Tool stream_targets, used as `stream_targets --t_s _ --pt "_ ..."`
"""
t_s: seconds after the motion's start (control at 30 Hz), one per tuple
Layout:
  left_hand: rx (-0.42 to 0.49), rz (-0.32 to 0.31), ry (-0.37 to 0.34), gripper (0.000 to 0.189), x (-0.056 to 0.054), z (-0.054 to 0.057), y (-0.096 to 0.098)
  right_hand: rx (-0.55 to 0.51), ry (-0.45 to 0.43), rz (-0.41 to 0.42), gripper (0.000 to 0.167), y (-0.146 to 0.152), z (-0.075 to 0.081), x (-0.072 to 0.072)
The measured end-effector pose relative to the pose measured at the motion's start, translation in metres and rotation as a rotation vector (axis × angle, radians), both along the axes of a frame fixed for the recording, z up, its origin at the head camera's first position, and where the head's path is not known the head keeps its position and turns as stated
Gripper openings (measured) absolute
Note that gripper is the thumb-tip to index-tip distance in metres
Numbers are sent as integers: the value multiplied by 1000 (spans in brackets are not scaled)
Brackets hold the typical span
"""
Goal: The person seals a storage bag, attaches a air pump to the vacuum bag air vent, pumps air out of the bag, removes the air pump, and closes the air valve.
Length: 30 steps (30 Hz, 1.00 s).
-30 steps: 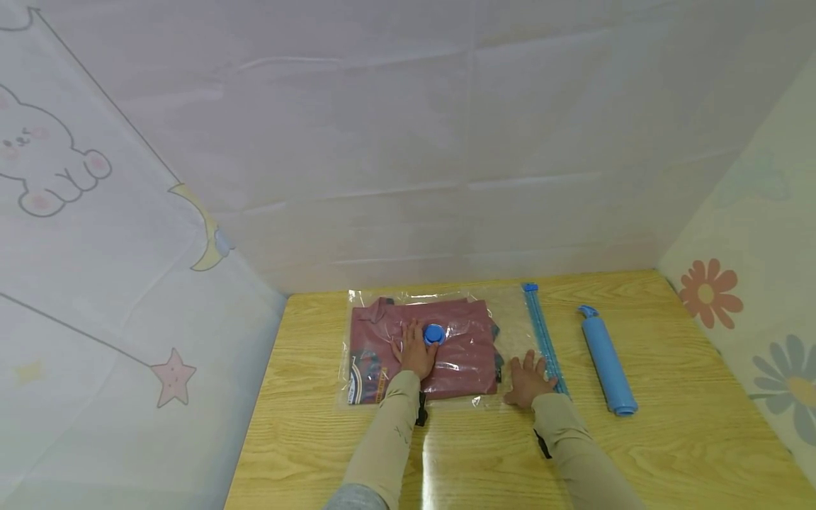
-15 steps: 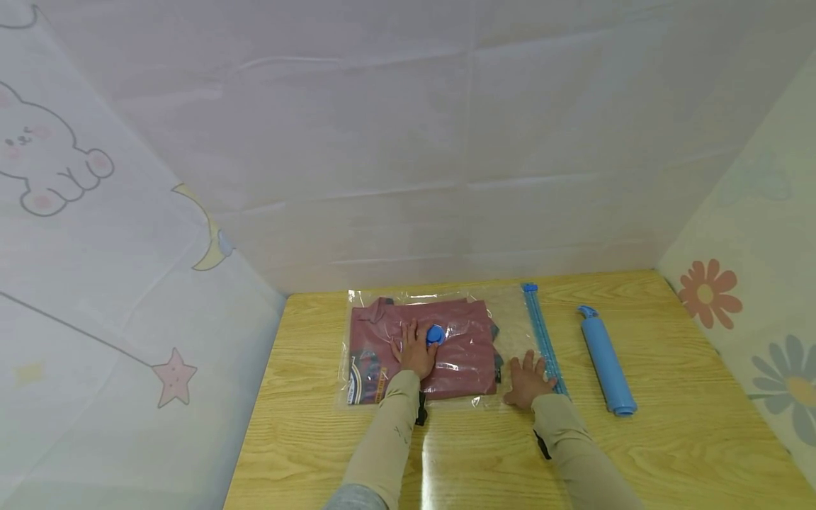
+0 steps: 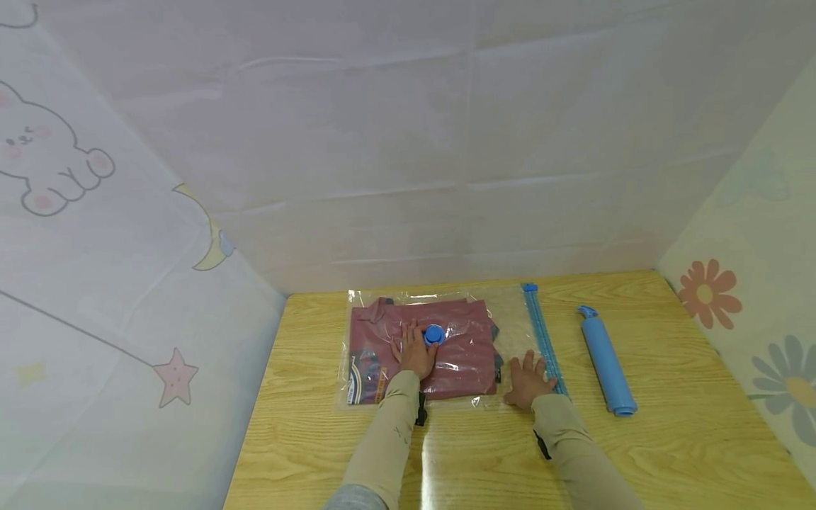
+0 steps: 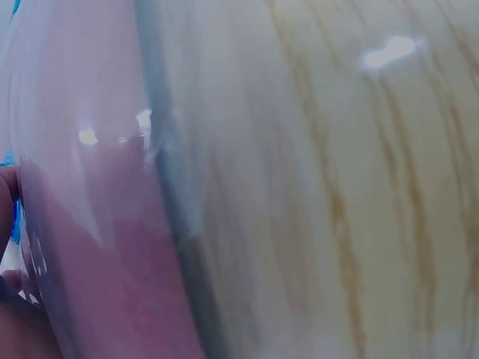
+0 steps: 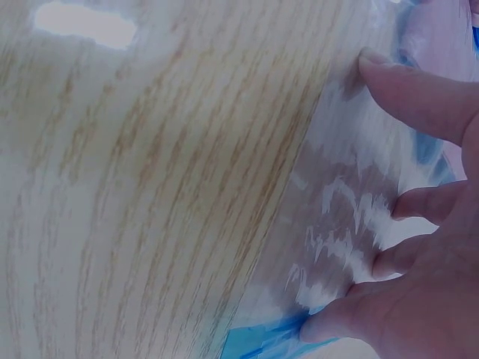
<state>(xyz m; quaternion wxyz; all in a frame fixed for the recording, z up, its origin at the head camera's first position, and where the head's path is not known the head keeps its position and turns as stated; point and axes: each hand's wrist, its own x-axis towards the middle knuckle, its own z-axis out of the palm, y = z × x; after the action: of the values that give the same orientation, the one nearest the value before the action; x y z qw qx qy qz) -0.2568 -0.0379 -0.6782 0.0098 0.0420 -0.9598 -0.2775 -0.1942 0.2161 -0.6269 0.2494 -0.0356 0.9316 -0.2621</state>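
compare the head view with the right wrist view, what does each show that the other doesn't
Only the head view shows the blue pump, the pink star and the red flower. Only the right wrist view shows the palm side of the right hand, close up. Both show that hand on the clear bag, its blue zip strip, the maroon garment and the wooden table.

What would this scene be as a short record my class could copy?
Left hand: spread on the clear plastic bag, beside its round blue valve cap
Right hand: spread on the bag by its blue zip strip
Blue slider: at the strip's far end
Contents: folded dusty-red cloth garment
Tool: light-blue cylinder with handle, apparently a pump, untouched
Surface: yellow wood-grain table
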Motion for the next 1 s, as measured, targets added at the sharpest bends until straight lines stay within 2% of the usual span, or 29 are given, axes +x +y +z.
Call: stream_targets --t_s 0.53,0.7,0.83,1.0 --pt "9 1 15 44 1 2 0 -2 15 -2 81 -1 2 2" --pt "-4 -16 2 51 0 4 0 -4 18 -3 82 0 2 1" --pt "-15 -31 -16 50 1 6 0 0 11 -5 82 0 0 1" --pt "-3 -32 0 47 2 4 -1 -1 4 -6 82 0 0 0"
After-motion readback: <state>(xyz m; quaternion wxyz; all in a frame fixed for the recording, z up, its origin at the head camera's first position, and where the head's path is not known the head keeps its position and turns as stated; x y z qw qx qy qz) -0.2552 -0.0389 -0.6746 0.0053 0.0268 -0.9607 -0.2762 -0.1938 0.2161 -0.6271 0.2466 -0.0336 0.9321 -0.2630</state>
